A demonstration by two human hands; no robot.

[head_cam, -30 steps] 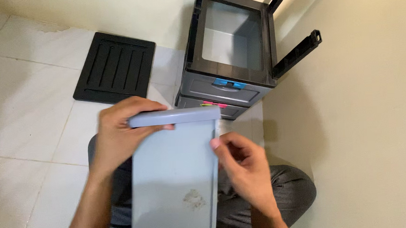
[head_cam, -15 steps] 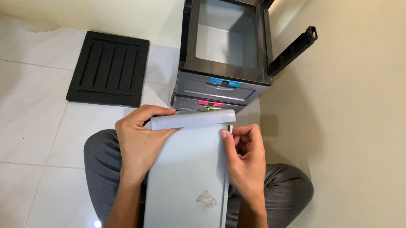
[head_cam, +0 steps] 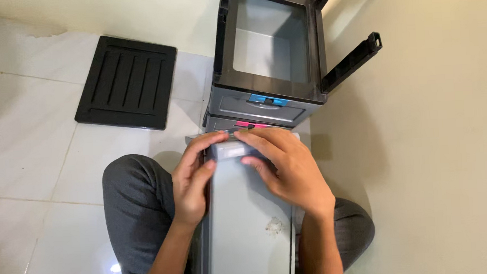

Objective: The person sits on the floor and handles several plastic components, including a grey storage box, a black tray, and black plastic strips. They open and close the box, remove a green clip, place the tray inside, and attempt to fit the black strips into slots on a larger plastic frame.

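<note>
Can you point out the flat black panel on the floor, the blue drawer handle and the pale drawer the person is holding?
Black panel (head_cam: 125,82), head view, its ribbed middle.
Blue handle (head_cam: 266,100), head view, its centre.
Pale grey drawer (head_cam: 242,220), head view, its flat underside.

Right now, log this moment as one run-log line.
left hand: grips drawer front | right hand: on drawer front | grey drawer: on lap | drawer cabinet: ahead

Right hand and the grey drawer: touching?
Touching. The head view shows the right hand lying over the front end of the grey drawer, fingers curled onto its front edge, with no gap; the left hand grips the same end.
</note>
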